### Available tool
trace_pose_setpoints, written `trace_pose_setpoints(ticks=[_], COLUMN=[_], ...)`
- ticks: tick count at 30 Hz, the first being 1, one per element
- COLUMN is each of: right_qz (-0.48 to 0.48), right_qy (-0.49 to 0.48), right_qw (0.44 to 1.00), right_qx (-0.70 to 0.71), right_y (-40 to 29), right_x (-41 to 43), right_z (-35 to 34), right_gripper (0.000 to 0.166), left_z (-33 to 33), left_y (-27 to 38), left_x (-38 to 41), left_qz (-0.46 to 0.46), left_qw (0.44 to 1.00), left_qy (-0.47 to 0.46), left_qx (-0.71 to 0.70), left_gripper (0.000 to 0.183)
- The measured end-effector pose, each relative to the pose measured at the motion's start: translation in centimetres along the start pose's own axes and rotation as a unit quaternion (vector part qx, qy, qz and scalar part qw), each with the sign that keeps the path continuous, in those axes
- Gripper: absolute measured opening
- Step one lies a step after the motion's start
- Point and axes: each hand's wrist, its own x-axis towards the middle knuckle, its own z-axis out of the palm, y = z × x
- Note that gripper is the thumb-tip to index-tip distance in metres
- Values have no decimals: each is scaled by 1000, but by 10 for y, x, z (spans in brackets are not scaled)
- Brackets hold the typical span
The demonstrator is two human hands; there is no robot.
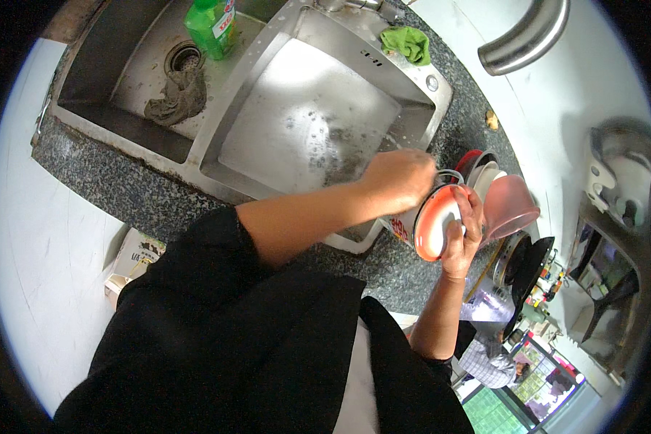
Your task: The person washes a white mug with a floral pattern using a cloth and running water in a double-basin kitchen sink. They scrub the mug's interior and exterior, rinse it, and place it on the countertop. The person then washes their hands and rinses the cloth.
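Over the counter at the sink's right edge is a white enamel pot (400, 230) with red writing, tilted, with an orange-red and white lid (432, 230). My right hand (464, 230) grips the lid, its thumb and fingers around the pale knob. My left hand (401, 178) is closed against the pot's upper side. Its fingers are hidden, so what it grips cannot be seen. A grey metal loop (451, 173) shows just beyond it. Left of my hands, the large steel sink basin (238, 135) has suds on its bottom.
A green detergent bottle (210, 32) and a dark cloth (182, 97) are in the left basin. A green cloth (407, 44) lies by the tap. Bowls (486, 179), a pink plastic container (510, 209) and a black pan (530, 276) line the counter. Another person (485, 363) is in the background.
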Motion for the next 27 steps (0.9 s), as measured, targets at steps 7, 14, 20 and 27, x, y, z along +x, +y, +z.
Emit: trace_pose_setpoints(ticks=[7, 14, 20, 27], right_qz=[-16, 8, 16, 17], right_qy=[3, 14, 20, 29], right_qw=[1000, 1000, 1000, 999], right_qx=[-22, -12, 0, 3], right_y=[2, 0, 3, 6], right_x=[-4, -4, -8, -10], right_z=[-1, -3, -3, -5], right_gripper=[41, 41, 41, 41], left_z=[24, 16, 23, 30], left_y=[-39, -37, -13, -42], left_x=[-25, -14, -27, -28], left_qz=[-38, -205, -69, -104], left_qw=[999, 970, 997, 990], left_qy=[-17, -131, -33, -94], left_qx=[26, 25, -6, 21], left_gripper=[14, 17, 16, 15])
